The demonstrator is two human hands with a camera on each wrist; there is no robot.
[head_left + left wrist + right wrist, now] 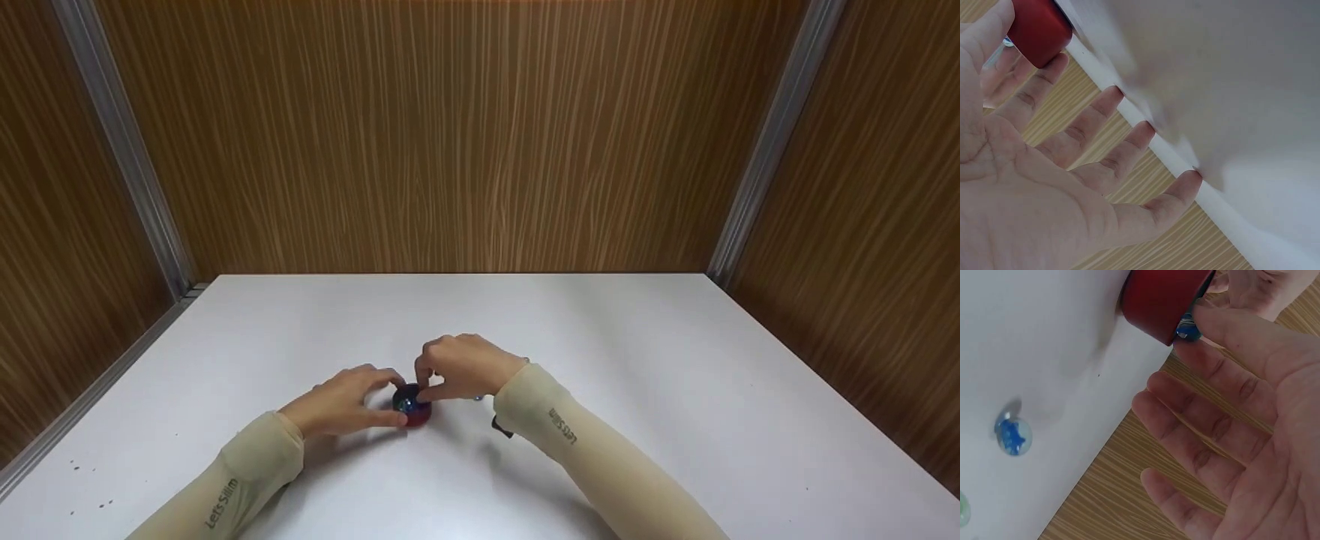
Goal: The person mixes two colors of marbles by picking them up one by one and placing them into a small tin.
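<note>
Red round container [413, 410] sits on the white desk [675, 390], lower centre of the head frame, between both hands. Left hand [341, 401] is on its left side: thumb and index touch the red wall, remaining fingers [1129, 152] spread and relaxed, so a wide grip, steadying and not clamping. Right hand [461, 367] comes over the top from the right, thumb and index pinching a small blue glass marble [1188, 329] at the container's rim (the other three fingers are loose and extended). Dark interior with blue contents shows in the head view; count unclear. In the right wrist view a loose blue marble [1013, 436] lies on the desk at left centre, well apart from the container, and a pale green one [963, 509] at lower left edge.
</note>
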